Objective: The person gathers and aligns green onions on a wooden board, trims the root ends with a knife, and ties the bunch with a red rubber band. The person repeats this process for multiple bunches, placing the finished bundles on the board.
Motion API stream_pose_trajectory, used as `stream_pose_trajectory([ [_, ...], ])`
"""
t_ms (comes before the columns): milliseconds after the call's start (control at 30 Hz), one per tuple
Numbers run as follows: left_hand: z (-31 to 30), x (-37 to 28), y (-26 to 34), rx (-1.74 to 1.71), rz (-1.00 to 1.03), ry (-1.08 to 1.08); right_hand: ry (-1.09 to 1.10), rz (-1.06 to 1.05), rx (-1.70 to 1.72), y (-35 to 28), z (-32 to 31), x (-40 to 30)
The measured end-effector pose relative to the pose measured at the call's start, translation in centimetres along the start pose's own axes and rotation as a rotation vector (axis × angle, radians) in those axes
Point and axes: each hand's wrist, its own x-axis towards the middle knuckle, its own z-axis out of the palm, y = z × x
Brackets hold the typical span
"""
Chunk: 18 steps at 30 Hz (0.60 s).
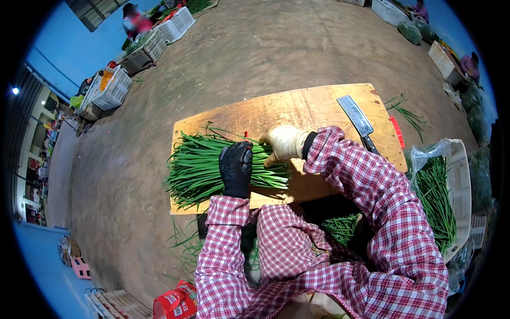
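A thick bundle of green garlic chives (pixel 195 167) lies across the left part of a wooden board (pixel 271 107), its pale cut ends pointing right. My left hand (pixel 236 165), in a black glove, presses down on the middle of the bundle with its fingers curled over the stems. At the bundle's upper right edge is my right hand (pixel 283 144) in a cream glove, thumb and fingers around some stems; whether it grips them is unclear. A small red tie (pixel 246 134) shows between the hands. A cleaver (pixel 356 119) with a black handle rests on the board's right side.
Right of the board stands a white plastic crate (pixel 460 187) holding more chives (pixel 434 199). A red bag (pixel 177 301) is at the lower left. Loose stems (pixel 408 113) lie on the concrete floor. Farther off, people sit beside crates along both walls.
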Motion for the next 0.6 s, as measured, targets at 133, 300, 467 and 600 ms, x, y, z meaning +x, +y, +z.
stream_pose_trajectory([
  [133, -0.6, -1.2, 1.0, 0.021, 0.085, 0.107, -0.158, -0.005, 0.168, 1.2, 0.5, 1.5],
  [300, -0.9, -2.8, 0.8, 0.104, 0.111, 0.096, -0.319, 0.078, 0.532, 3.1, 1.2, 3.3],
  [467, -1.8, -4.0, 1.9, 0.119, 0.101, 0.091, -0.275, 0.124, 0.436, 2.3, 0.3, 3.6],
  [600, -2.5, -4.6, 3.0, 0.128, 0.115, 0.127, -0.209, 0.123, 0.116, -0.3, -1.6, 3.0],
])
